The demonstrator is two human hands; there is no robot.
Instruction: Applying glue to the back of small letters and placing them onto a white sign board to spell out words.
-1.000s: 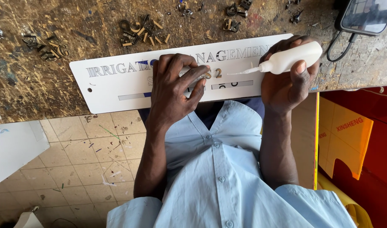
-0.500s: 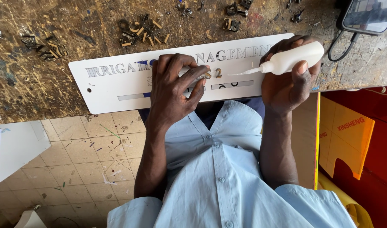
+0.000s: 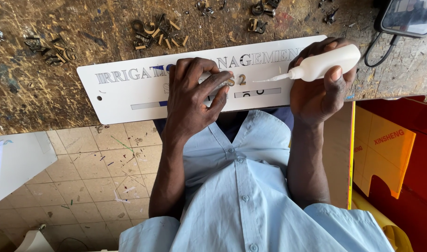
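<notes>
scarred, paint-flecked wooden workbench [image 3: 45, 102] across top of view, beige tiled floor [image 3: 87, 172] below w/ scraps on it, red and yellow-orange panels [image 3: 386, 154] at rt. long white sign plate [image 3: 129, 93] w/ raised letters lying flat along bench edge. left hand [image 3: 195, 95] spread flat on plate's middle, fingertips pressing a small letter piece. right hand [image 3: 318, 88] wrapped round white glue bottle [image 3: 327, 60], nozzle tip over plate just rt of left fingers. loose metal letters [image 3: 155, 30] heaped behind plate. dark phone [image 3: 409, 16] w/ cable at top rt corner.
</notes>
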